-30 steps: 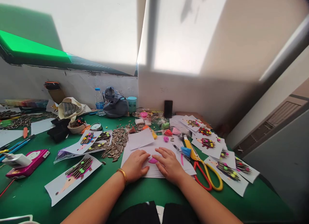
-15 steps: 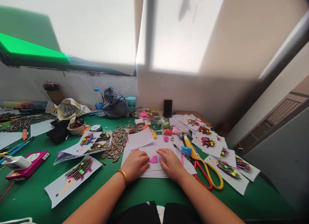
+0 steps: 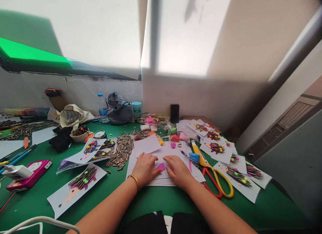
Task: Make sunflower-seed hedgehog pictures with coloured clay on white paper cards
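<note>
A flattened piece of magenta clay [image 3: 161, 166] lies on the stack of white paper [image 3: 164, 182] in front of me. My left hand [image 3: 145, 168] rests at its left side, thumb and fingers apart and touching or nearly touching its edge. On the other side, my right hand [image 3: 177, 170] lies with fingers stretched out on the paper, its fingertips close to the clay. A thin pink clay strip [image 3: 190, 166] is just right of that hand. Above the hands sit a loose white sheet [image 3: 146, 145] and a small magenta clay ball [image 3: 173, 145].
Scissors with red and yellow handles [image 3: 213, 177] and a blue clay packet [image 3: 194, 157] lie to the right, near several hedgehog cards [image 3: 217, 151]. Sunflower seeds [image 3: 122, 150] are heaped on the left, beside another hedgehog card [image 3: 77, 190]. A magenta power bank [image 3: 30, 177] lies farther left.
My left hand has shifted to the right, and its thumb now reaches the clay's lower left edge. The right hand stays nearly still. A white cable shows more at lower left.
</note>
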The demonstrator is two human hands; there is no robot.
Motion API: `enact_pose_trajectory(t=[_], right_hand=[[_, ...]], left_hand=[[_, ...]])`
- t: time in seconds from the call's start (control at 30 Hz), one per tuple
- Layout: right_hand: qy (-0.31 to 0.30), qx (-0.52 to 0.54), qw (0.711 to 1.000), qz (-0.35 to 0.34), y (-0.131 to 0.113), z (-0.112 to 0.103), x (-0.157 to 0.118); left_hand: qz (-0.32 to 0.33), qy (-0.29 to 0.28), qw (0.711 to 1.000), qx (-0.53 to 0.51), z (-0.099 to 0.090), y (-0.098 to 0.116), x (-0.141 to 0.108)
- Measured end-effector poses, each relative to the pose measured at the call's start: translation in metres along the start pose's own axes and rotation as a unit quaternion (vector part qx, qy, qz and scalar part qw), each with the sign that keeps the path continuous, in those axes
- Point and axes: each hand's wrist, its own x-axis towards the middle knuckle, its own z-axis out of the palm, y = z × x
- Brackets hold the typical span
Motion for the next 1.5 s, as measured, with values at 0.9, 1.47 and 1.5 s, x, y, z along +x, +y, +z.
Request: enact_pose_trajectory(t=[0.9,1.47,1.5], right_hand=[[-0.033,-0.109,0.989,-0.093,-0.019,-0.007,-0.007],[-0.081,-0.114,0.985,-0.099,-0.024,-0.003,-0.005],[-0.085,-0.114,0.985,-0.097,-0.024,-0.002,-0.005]], left_hand=[[0.021,-0.019,0.996,-0.089,-0.006,-0.014,-0.008],[0.027,-0.039,0.993,-0.111,-0.013,-0.014,-0.009],[0.026,-0.041,0.993,-0.111,-0.013,-0.014,-0.009]])
